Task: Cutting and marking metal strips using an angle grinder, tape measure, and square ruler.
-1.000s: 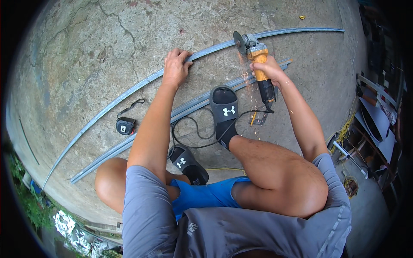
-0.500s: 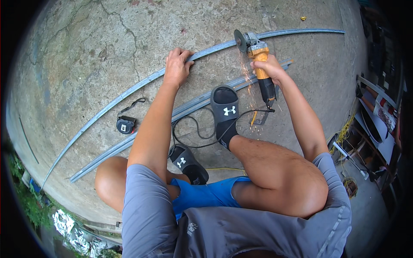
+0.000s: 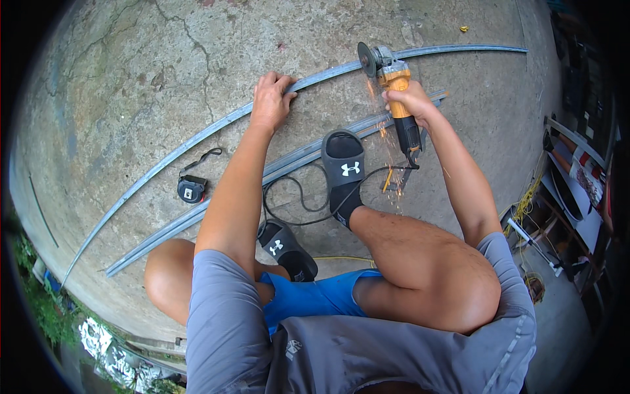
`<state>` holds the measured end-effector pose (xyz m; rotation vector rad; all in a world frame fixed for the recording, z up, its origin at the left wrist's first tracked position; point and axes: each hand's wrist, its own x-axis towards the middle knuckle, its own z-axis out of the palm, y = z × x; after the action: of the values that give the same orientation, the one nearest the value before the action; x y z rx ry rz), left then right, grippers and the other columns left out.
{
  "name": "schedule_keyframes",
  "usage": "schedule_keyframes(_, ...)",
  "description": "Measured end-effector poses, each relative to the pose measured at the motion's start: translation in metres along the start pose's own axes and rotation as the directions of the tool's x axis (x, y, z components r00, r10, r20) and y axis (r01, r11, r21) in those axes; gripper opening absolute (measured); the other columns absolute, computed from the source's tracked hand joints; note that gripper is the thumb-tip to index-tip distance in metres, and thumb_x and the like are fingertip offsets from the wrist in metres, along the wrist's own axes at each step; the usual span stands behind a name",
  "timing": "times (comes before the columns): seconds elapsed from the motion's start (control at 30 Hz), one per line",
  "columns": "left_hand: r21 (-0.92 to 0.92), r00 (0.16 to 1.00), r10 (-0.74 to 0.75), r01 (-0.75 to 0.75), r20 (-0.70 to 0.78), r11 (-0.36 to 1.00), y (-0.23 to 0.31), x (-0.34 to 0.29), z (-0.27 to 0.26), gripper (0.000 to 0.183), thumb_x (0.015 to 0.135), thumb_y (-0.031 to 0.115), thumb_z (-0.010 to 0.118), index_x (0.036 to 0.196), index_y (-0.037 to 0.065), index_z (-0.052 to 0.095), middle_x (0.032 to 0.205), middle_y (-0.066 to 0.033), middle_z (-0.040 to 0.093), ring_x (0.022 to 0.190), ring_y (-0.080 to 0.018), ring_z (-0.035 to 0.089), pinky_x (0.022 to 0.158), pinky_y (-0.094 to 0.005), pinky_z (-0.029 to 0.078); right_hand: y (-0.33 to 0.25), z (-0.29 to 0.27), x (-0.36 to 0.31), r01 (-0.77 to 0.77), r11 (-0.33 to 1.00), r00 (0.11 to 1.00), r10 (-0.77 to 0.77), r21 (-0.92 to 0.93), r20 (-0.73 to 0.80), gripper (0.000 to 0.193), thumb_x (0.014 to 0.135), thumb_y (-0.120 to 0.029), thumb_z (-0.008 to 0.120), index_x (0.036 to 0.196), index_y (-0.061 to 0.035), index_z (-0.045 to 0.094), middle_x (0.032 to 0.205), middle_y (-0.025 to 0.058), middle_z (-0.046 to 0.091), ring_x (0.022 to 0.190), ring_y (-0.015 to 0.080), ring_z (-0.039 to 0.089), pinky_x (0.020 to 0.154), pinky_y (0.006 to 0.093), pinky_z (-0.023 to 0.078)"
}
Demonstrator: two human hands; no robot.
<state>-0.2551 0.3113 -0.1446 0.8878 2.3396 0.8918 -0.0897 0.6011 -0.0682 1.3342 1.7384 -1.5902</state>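
A long, thin galvanized metal channel (image 3: 197, 139) lies across the concrete, appearing curved in this view. My left hand (image 3: 272, 104) is closed on it left of the cutting spot, fingers over its far edge. My right hand (image 3: 415, 104) grips the orange-and-black body of an angle grinder (image 3: 402, 131). Its upright disc (image 3: 367, 59) meets the channel, and orange sparks (image 3: 386, 134) stream down toward my raised foot. The contact point itself is partly hidden by the disc. The grinder's black cord (image 3: 308, 223) loops between my feet.
More metal channels (image 3: 295, 157) lie together under my sandal (image 3: 342, 157). A black tape measure (image 3: 193, 189) with a strap sits at left. Near the sparks are a yellow pencil (image 3: 388, 179) and a dark flat tool (image 3: 405, 176). Cluttered shelving (image 3: 577, 197) stands far right.
The sparks have shifted slightly and fall in a different pattern. The grinder has moved very slightly; my left hand stays in place on the channel.
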Motion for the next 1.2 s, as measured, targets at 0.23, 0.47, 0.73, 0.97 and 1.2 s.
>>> schedule_keyframes(0.23, 0.008, 1.000, -0.001, 0.001, 0.001, 1.000, 0.001, 0.000, 0.000, 0.032, 0.081, 0.014, 0.074, 0.112, 0.014, 0.070, 0.106, -0.0092, 0.060, 0.104, -0.0307, 0.054, 0.095, -0.0408, 0.043, 0.003, -0.001, -0.002, -0.005, 1.000, 1.000, 0.005, 0.008, 0.007, 0.027, 0.075, -0.017, 0.078, 0.091, 0.0012, 0.067, 0.081, 0.0066, 0.067, 0.069, 0.0153, 0.066, 0.061, 0.0298, 0.052)
schedule_keyframes(0.47, 0.019, 1.000, 0.007, -0.006, -0.006, 1.000, 0.000, 0.000, 0.001, 0.032, 0.081, 0.014, 0.074, 0.112, 0.014, 0.070, 0.105, -0.0096, 0.060, 0.104, -0.0310, 0.054, 0.095, -0.0408, 0.043, 0.006, -0.002, -0.005, -0.011, 1.000, 1.000, 0.011, -0.003, 0.008, 0.029, 0.076, -0.017, 0.078, 0.095, 0.0019, 0.067, 0.083, 0.0069, 0.068, 0.070, 0.0155, 0.066, 0.062, 0.0298, 0.053)
schedule_keyframes(0.73, 0.005, 1.000, 0.006, -0.006, -0.016, 1.000, -0.001, 0.000, 0.002, 0.031, 0.080, 0.013, 0.074, 0.111, 0.014, 0.071, 0.105, -0.0094, 0.060, 0.104, -0.0311, 0.054, 0.095, -0.0411, 0.044, 0.007, -0.001, -0.011, -0.007, 1.000, 1.000, 0.006, 0.012, 0.013, 0.031, 0.076, -0.015, 0.077, 0.099, 0.0021, 0.067, 0.083, 0.0068, 0.068, 0.071, 0.0159, 0.067, 0.062, 0.0295, 0.054)
schedule_keyframes(0.97, 0.001, 1.000, -0.006, 0.006, 0.001, 1.000, -0.002, 0.001, 0.002, 0.032, 0.080, 0.014, 0.074, 0.112, 0.015, 0.071, 0.105, -0.0091, 0.060, 0.104, -0.0309, 0.054, 0.095, -0.0410, 0.043, 0.016, -0.003, -0.008, 0.001, 0.999, 1.000, -0.002, 0.052, 0.015, 0.031, 0.076, -0.013, 0.076, 0.101, 0.0027, 0.066, 0.083, 0.0069, 0.069, 0.071, 0.0160, 0.068, 0.062, 0.0297, 0.054)
schedule_keyframes(1.2, 0.008, 1.000, -0.018, 0.018, 0.011, 1.000, 0.000, 0.000, 0.002, 0.032, 0.080, 0.014, 0.074, 0.112, 0.015, 0.070, 0.106, -0.0091, 0.059, 0.105, -0.0305, 0.054, 0.095, -0.0408, 0.043, 0.013, -0.003, -0.006, -0.010, 0.999, 1.000, 0.010, 0.031, 0.027, 0.030, 0.077, -0.013, 0.076, 0.100, 0.0025, 0.066, 0.083, 0.0068, 0.068, 0.070, 0.0164, 0.066, 0.061, 0.0306, 0.053)
